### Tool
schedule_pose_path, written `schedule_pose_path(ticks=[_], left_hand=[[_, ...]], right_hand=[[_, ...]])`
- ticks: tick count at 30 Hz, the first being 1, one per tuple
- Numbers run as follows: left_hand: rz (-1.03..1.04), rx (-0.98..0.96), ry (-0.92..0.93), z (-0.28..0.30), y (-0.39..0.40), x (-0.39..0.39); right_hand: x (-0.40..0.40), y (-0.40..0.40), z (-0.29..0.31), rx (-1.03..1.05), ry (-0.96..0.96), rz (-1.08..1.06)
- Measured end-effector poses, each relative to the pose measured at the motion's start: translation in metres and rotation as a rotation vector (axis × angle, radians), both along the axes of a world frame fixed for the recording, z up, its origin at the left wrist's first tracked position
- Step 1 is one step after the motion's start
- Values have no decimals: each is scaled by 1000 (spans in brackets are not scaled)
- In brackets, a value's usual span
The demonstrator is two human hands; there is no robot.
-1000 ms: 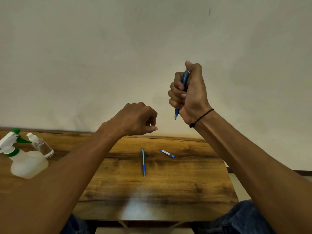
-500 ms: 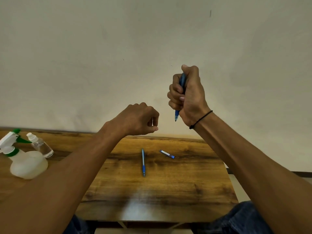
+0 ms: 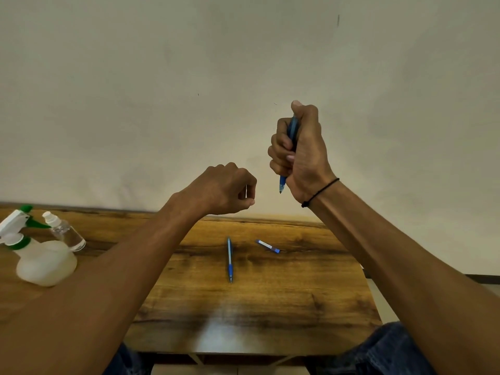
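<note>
On the brown wooden table [image 3: 270,307] lies a slim blue ballpoint pen [image 3: 229,259], with a short blue-and-white plastic piece [image 3: 267,246] near it. Above, my left hand [image 3: 219,189] is curled, thumb against forefinger; whether it pinches anything I cannot tell. My right hand [image 3: 300,150] grips a blue plastic pen [image 3: 292,127] upright in its fist, tip down, before the pale wall [image 3: 162,77].

a plain indoor room, home or office unclear. a wooden bench [image 3: 297,307] against a painted wall [image 3: 162,77] carries a pen [image 3: 229,259] and a spray bottle [image 3: 46,262].
</note>
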State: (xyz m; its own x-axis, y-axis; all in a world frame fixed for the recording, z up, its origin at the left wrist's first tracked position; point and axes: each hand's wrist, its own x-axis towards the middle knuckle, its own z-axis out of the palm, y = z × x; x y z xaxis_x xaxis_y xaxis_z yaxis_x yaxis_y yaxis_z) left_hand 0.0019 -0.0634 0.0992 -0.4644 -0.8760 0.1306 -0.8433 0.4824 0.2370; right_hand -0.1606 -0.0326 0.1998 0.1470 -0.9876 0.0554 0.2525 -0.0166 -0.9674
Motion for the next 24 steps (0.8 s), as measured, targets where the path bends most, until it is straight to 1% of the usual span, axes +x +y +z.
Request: schedule_pose_path(ticks=[12,19,24], left_hand=[[7,-9,-3,-2,-2,-3],[-1,-3,-3,-2,-2,-4],[2,0,-4,0,-1,-4]], right_hand=[[-2,0,0,26,-62,-14],[-2,0,0,7,-59,-17],[1,1,0,-132,-8,-26]])
